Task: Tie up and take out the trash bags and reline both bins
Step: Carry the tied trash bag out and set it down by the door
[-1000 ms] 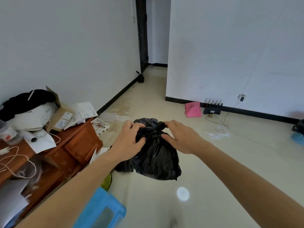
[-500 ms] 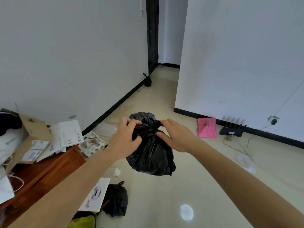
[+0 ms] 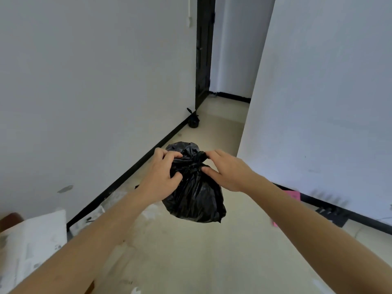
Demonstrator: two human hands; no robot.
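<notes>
A white wall (image 3: 84,92) runs along beyond the left hand, and a second white wall (image 3: 328,102) stands beyond the right hand. A pale glossy floor (image 3: 201,251) spreads out below both forearms. Straight ahead of the hands, between the two walls, a dark door frame (image 3: 202,49) edges a passage that leads farther away. A black baseboard (image 3: 127,177) follows the foot of the wall on the left hand's side. A stack of white printed sheets (image 3: 34,236), blurred, lies low on the outer side of the left forearm. The black trash bag (image 3: 197,198) hangs in the air between the two hands, clear of the floor, its full body sagging below them and its gathered neck up at finger level. The left hand (image 3: 161,179) has its fingers and thumb curled round the bunched plastic on its side of the neck. The right hand (image 3: 227,172) pinches a twisted end of the neck between fingertips and thumb. Beyond the right forearm a low black rack (image 3: 333,215) sits against the wall, with a pink item (image 3: 293,195) near it, partly hidden by the arm. Far ahead of the hands, by the door frame, a small tied black bag (image 3: 193,120) rests on the floor.
</notes>
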